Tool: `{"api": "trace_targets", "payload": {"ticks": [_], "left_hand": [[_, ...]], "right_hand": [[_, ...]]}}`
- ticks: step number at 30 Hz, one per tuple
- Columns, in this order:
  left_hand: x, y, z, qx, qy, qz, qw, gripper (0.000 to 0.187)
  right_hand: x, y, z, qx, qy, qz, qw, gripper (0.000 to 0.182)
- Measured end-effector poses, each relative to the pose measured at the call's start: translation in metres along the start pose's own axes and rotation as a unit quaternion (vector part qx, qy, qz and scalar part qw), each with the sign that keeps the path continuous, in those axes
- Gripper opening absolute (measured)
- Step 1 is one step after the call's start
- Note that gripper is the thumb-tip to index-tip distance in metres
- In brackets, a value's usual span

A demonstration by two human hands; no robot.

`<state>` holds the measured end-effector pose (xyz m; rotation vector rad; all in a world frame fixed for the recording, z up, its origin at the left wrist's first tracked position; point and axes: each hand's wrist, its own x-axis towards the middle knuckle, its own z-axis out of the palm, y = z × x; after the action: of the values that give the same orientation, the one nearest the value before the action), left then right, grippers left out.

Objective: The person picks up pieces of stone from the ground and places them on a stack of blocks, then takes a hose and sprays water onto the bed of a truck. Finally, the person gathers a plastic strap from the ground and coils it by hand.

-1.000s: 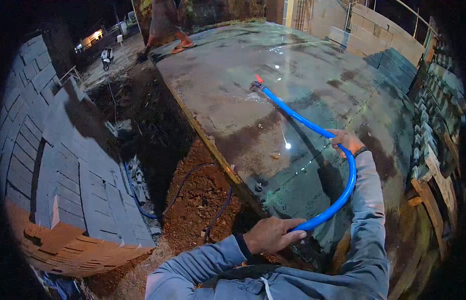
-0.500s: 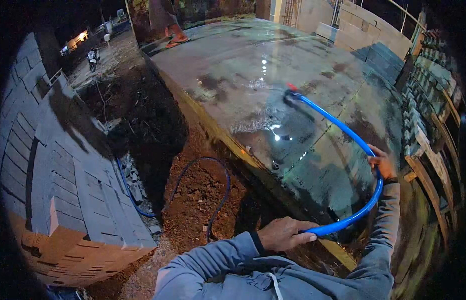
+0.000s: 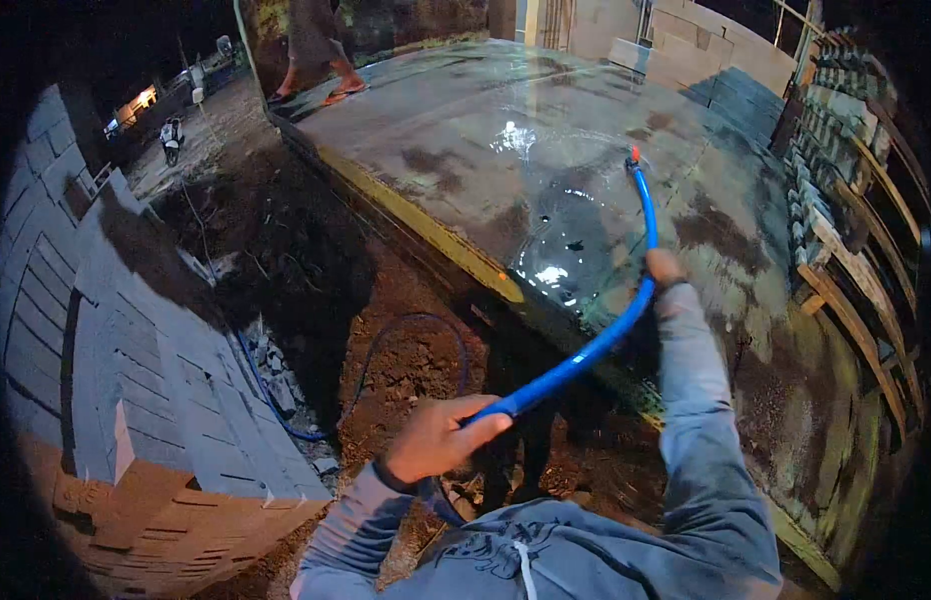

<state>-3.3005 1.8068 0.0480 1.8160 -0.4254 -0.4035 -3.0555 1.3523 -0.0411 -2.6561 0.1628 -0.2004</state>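
Hose: the blue hose (image 3: 596,345) runs from the near left up to the far right, its nozzle (image 3: 633,158) out over the concrete slab (image 3: 466,130).
Left hand: the left hand (image 3: 441,435) is curled around the hose near the body.
Right hand: the right hand (image 3: 665,266) grips the hose farther along, fingers wrapped round it, arm stretched out.
Wetted so far: the slab shines with water (image 3: 551,272) in the middle and near the nozzle, with dark damp patches around.
Left to wet: by the look of it, the far left and the right edge by the stacked blocks (image 3: 836,200) are duller, drier.
Ground: bare red earth (image 3: 406,370) lies in the trench left of the slab.
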Motion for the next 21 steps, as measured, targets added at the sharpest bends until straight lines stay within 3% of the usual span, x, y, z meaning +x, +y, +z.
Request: {"api": "trace_targets", "payload": {"ticks": [2, 3, 4, 7, 8, 10, 12, 14, 15, 18, 21], "left_hand": [[-0.018, -0.004, -0.019, 0.006, 0.054, 0.004, 0.999, 0.032], [-0.027, -0.006, -0.028, 0.01, 0.082, 0.005, 0.997, 0.031], [-0.037, -0.006, -0.037, 0.013, 0.102, -0.009, 0.995, 0.03], [-0.068, -0.007, -0.052, -0.012, 0.132, -0.029, 0.991, 0.03], [-0.075, -0.008, -0.055, -0.024, 0.124, -0.053, 0.991, 0.03], [-0.087, -0.01, -0.059, -0.049, 0.11, -0.096, 0.988, 0.03], [-0.09, -0.022, -0.061, -0.023, 0.138, -0.077, 0.987, 0.03], [-0.092, -0.018, -0.064, -0.035, 0.143, -0.071, 0.987, 0.029], [-0.09, -0.026, -0.068, -0.001, 0.141, -0.068, 0.988, 0.03], [-0.078, -0.037, -0.076, 0.011, 0.142, -0.049, 0.989, 0.033], [-0.056, -0.041, -0.087, 0.016, 0.1, -0.065, 0.993, 0.035]], "right_hand": [[0.038, -0.032, 0.053, 0.207, 0.052, 0.048, 0.976, 0.021], [0.044, -0.06, 0.067, 0.405, 0.018, 0.09, 0.91, 0.017], [0.054, -0.079, 0.084, 0.428, -0.005, 0.087, 0.9, 0.018], [0.086, -0.117, 0.126, 0.187, -0.053, -0.104, 0.975, 0.021], [0.08, -0.132, 0.125, 0.311, -0.087, -0.042, 0.945, 0.021], [0.063, -0.17, 0.112, 0.184, -0.096, -0.16, 0.965, 0.018], [0.039, -0.213, 0.089, 0.222, -0.12, -0.158, 0.955, 0.021], [0.007, -0.247, 0.069, 0.418, -0.166, -0.025, 0.893, 0.024], [0.008, -0.251, 0.072, 0.442, -0.131, -0.066, 0.885, 0.024], [-0.001, -0.262, 0.051, 0.441, -0.118, -0.038, 0.889, 0.026], [0.027, -0.24, 0.058, 0.386, -0.081, -0.081, 0.915, 0.029]]}}
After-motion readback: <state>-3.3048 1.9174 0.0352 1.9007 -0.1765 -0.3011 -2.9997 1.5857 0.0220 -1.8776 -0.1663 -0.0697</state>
